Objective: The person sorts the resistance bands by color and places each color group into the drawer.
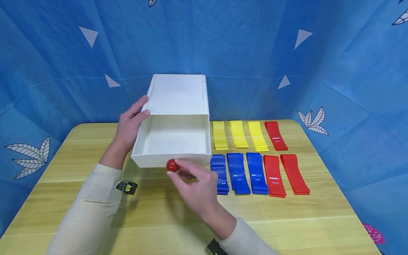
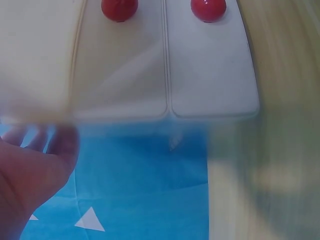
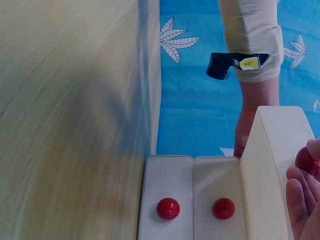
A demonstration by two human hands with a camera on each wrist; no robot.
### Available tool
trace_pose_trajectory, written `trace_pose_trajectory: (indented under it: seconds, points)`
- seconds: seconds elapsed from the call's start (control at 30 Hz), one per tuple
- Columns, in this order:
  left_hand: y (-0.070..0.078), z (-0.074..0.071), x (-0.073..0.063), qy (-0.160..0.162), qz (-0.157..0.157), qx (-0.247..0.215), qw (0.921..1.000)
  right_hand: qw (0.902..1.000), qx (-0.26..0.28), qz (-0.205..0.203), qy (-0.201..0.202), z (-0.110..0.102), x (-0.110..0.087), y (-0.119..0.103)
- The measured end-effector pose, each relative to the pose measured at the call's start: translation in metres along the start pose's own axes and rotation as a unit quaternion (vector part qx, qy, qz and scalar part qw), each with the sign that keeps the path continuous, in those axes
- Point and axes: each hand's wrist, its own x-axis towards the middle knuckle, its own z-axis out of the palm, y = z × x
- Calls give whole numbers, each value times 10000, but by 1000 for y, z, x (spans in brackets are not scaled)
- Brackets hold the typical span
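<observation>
A white drawer cabinet stands on the wooden table, its top drawer pulled out toward me with a bare interior. My right hand pinches the red round knob on that drawer's front between thumb and fingers. Against the cabinet's left side, near the top edge, rests my left hand, its fingers extended along the wall. Below, two more drawer fronts lie flush, each with a red knob, as the right wrist view shows. In the left wrist view the fingers overlap the cabinet's edge.
Right of the cabinet, flat folded bands lie in two rows: yellow bands and a red one behind, blue bands and red bands in front. A blue patterned cloth hangs behind the table. Each wrist carries a black camera mount.
</observation>
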Motion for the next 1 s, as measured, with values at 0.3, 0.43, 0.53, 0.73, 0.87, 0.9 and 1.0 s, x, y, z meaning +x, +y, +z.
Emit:
trace_pose_trajectory:
  seconds: [0.3, 0.43, 0.53, 0.73, 0.87, 0.9, 1.0]
  points:
    - [-4, -4, 0, -9, -208, -13, 9998, 9999, -85, -117, 93, -15, -7, -3]
    - [-2, -5, -4, 11, -251, -17, 9997, 9999, -8, -143, 41, -31, -15, 1]
    - [0, -5, -5, 25, -197, -56, 9998, 9995, -21, -325, -22, -44, -20, 7]
    - [1, -5, -3, 21, -122, -105, 9999, 9979, -75, -639, -39, -67, -27, 27]
    - [1, -4, -1, 7, -111, -35, 9999, 9986, -196, -457, -199, -84, -25, 38]
    - [1, -3, -1, 4, -105, -32, 9999, 9987, -221, -373, -281, -89, -24, 40]
    - [1, -2, 1, -9, -56, -33, 10000, 9980, -341, -110, -528, -103, -18, 46]
